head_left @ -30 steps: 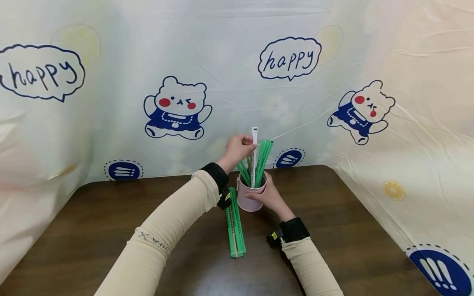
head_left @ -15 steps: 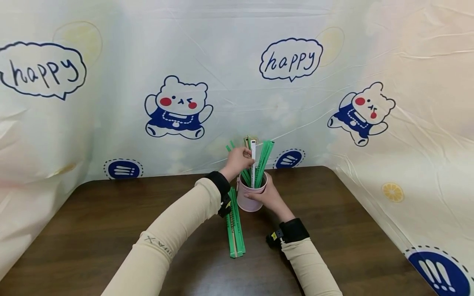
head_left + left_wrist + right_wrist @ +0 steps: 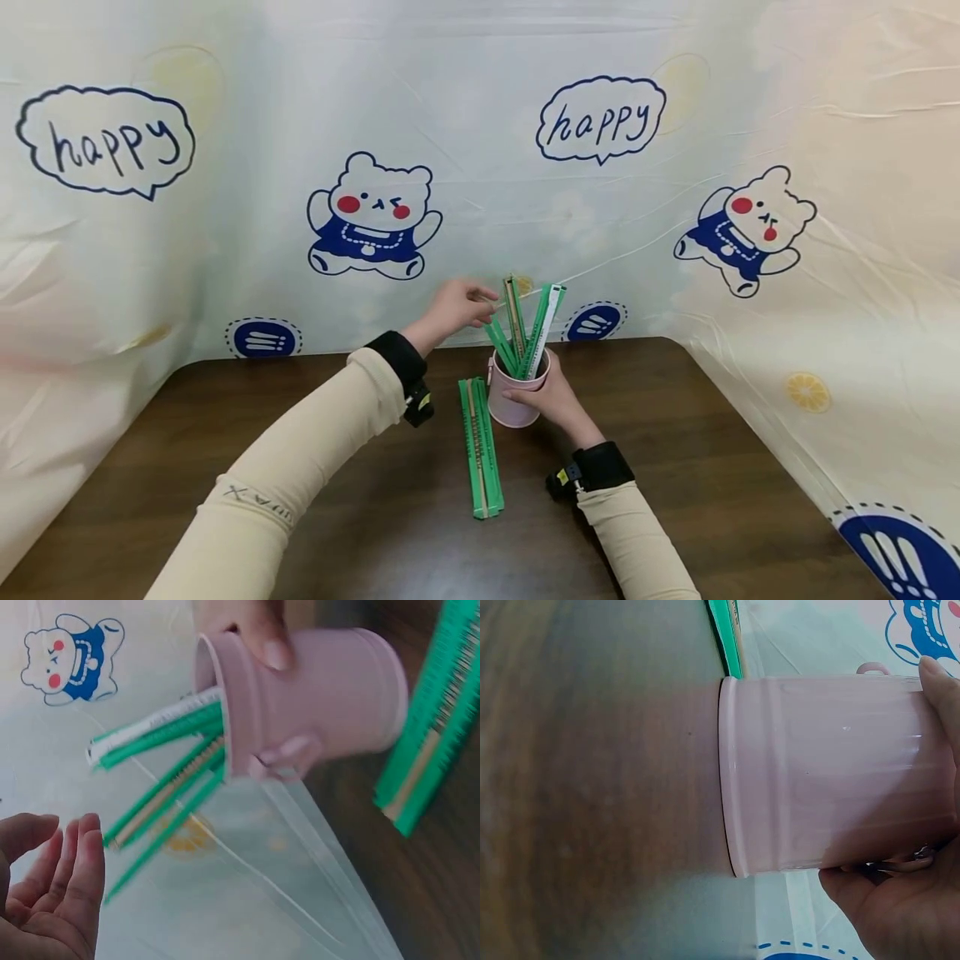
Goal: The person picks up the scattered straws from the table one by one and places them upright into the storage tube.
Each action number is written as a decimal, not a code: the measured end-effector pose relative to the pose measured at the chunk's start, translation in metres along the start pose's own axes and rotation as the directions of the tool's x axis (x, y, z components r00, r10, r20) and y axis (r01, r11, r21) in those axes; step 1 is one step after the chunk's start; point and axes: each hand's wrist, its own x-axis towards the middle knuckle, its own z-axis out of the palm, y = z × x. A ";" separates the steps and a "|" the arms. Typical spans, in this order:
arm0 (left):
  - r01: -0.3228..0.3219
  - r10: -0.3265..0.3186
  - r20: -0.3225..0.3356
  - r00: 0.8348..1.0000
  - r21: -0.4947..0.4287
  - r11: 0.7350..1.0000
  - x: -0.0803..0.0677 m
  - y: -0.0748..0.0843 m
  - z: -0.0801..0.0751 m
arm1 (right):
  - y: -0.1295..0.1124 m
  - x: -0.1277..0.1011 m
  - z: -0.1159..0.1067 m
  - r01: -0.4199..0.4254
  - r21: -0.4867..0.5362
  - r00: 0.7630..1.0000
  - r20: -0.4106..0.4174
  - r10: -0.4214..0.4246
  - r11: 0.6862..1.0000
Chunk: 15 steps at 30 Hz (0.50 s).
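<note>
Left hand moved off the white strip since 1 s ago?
Yes. The left hand has let go and drawn left, away from the pink cup; the white strip now leans in the cup with the green ones.

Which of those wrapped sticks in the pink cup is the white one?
It is the rightmost stick in the pink cup, leaning right with its tip beside the green ones; its wrapper is white with print, while the others are green.
</note>
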 end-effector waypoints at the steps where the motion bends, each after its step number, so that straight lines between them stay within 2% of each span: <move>1: 0.001 -0.001 0.011 1.000 0.009 1.000 -0.002 -0.003 -0.004 | 0.000 0.000 0.000 0.007 0.000 1.000 -0.001 -0.007 1.000; 7: 0.037 -0.037 0.031 0.999 0.013 0.999 -0.014 -0.031 -0.014 | 0.005 -0.001 -0.002 0.040 -0.015 0.999 -0.004 -0.040 0.999; 11: 0.099 -0.099 0.034 0.995 0.005 0.995 -0.019 -0.054 -0.010 | 0.005 0.000 -0.001 0.004 -0.019 1.000 -0.003 -0.004 1.000; 15: 0.157 -0.159 0.028 0.987 0.062 0.986 -0.023 -0.074 0.000 | 0.001 0.001 0.000 -0.017 -0.014 1.000 -0.003 0.017 1.000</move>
